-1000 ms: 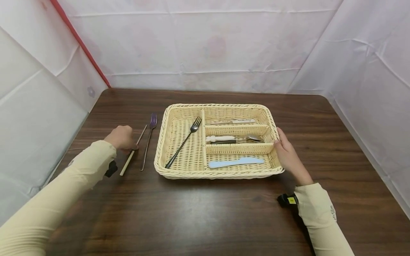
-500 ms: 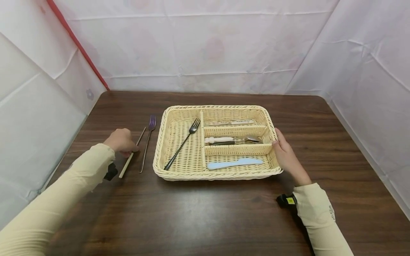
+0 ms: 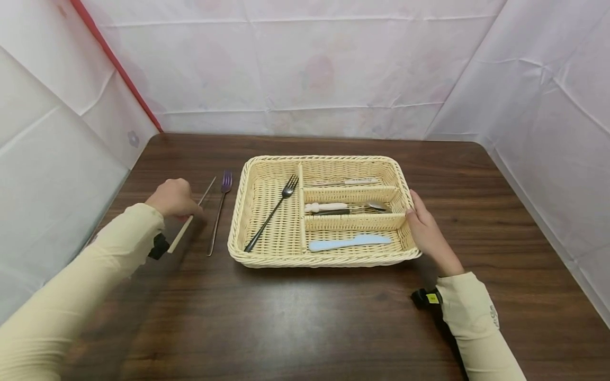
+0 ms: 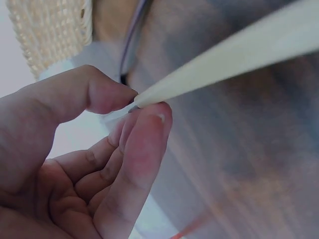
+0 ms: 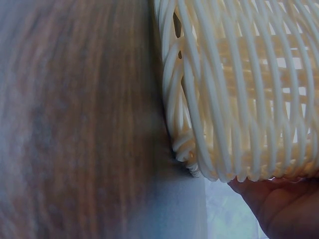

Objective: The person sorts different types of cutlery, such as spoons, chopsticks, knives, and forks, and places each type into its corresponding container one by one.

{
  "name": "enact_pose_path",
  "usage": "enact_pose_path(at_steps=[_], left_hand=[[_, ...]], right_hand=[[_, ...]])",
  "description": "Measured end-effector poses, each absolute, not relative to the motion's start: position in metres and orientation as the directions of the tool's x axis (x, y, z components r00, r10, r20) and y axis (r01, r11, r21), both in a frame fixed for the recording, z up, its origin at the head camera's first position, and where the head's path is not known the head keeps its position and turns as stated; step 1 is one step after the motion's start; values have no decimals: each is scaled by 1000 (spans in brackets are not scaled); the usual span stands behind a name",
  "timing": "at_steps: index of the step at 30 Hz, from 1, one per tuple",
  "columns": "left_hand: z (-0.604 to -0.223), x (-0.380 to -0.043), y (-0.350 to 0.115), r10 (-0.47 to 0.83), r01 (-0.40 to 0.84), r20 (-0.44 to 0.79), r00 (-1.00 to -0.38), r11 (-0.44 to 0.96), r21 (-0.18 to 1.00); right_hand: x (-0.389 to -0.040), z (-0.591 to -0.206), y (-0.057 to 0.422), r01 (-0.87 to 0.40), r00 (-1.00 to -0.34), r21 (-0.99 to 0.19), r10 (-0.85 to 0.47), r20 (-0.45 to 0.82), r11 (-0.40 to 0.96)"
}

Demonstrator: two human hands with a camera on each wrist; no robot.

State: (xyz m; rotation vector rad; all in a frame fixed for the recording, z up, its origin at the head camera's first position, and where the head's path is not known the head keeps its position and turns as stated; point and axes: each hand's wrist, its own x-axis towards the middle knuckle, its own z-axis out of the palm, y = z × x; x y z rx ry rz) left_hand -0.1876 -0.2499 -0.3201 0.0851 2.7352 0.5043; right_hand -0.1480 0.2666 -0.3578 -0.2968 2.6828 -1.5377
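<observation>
My left hand (image 3: pixel 172 200) pinches a slim utensil with a cream handle (image 3: pixel 180 235) and a narrow metal end, just left of a purple fork (image 3: pixel 226 182) lying on the table. In the left wrist view, thumb and index finger meet near where the handle (image 4: pixel 224 64) joins the metal; what kind of end it has is unclear. My right hand (image 3: pixel 425 227) grips the right rim of a cream woven basket (image 3: pixel 324 260). A black fork (image 3: pixel 271 218) lies slanted in its left compartment. The right wrist view shows the basket's wall (image 5: pixel 239 99) and part of that hand.
In the basket's right compartments lie a white-handled utensil (image 3: pixel 361 181), a spoon (image 3: pixel 378 206) among white and black handles, and a light-blue knife (image 3: pixel 350 242). White sheeting (image 3: pixel 305 69) walls the brown table (image 3: pixel 295 323) at the back and sides.
My left hand has raised the cream-handled utensil off the table and shifted a little left and away from me. My right hand keeps its hold on the basket.
</observation>
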Motion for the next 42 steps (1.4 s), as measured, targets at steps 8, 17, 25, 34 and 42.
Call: enact_pose_path(at_steps=[8,17,25,34,42], left_hand=[[-299,-199,-238,148,48,-284,-947,942,331],[-275,-209,-216,205,141,-206,-957,947,287],[-259,-220,-193,266,229,-115,-957,937,264],[-245,-230,-161,339,305,-121,-933,923,235],[-238,-234,-130,407,378,-109,-907,900,218]], right_hand=[[-149,-358,267,-133,-983,-862,-179,50,489],[-150,-357,266,-107,-984,-861,-175,21,498],[-149,-355,267,-98,-987,-855,-161,18,509],[-148,-357,268,-96,-988,-861,-156,19,500],[-148,-360,268,-100,-987,-856,-160,21,506]])
